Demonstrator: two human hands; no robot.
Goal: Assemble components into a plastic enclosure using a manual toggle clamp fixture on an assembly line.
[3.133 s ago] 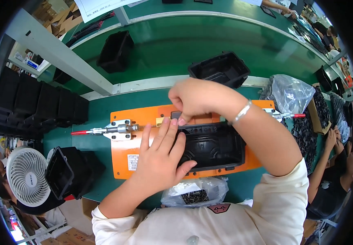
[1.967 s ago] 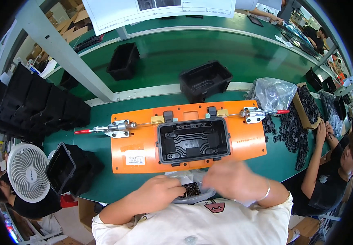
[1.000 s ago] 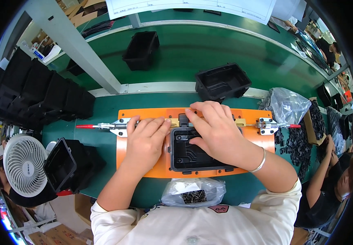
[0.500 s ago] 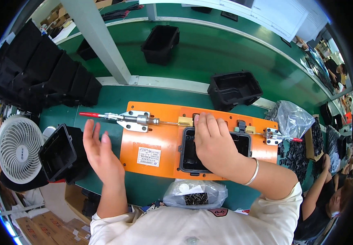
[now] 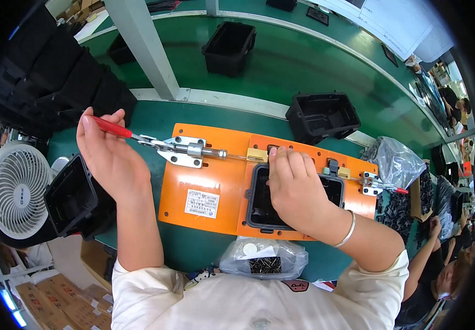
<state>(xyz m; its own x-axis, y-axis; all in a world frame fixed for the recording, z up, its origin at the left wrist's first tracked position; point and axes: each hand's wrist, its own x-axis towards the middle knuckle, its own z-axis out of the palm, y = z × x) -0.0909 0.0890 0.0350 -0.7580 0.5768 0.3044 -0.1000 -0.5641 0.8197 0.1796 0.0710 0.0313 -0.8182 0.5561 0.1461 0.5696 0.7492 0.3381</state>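
Observation:
My left hand (image 5: 111, 154) is closed round the red handle (image 5: 112, 126) of a toggle clamp (image 5: 185, 151) on the left part of an orange fixture plate (image 5: 180, 187). From the clamp a thin rod runs right to a brass block (image 5: 257, 154). My right hand (image 5: 297, 187) lies over a black plastic box (image 5: 259, 204) seated in the fixture, its fingertips pressed together at the box's far edge by the brass block. Whether those fingers grip a small part there is hidden. A second toggle clamp (image 5: 370, 183) with a red tip sits at the plate's right end.
A black box (image 5: 71, 198) and a white fan (image 5: 20, 190) stand at left, below stacked black boxes (image 5: 56, 77). More black boxes (image 5: 322, 118) lie beyond the fixture. A bag of screws (image 5: 265, 264) is near me; small black parts (image 5: 396, 212) and a co-worker (image 5: 441, 275) are at right.
My left hand has moved up and left and closed on the red clamp handle, which now tilts upward at its outer end. My right hand stays at the box; the view has shifted slightly.

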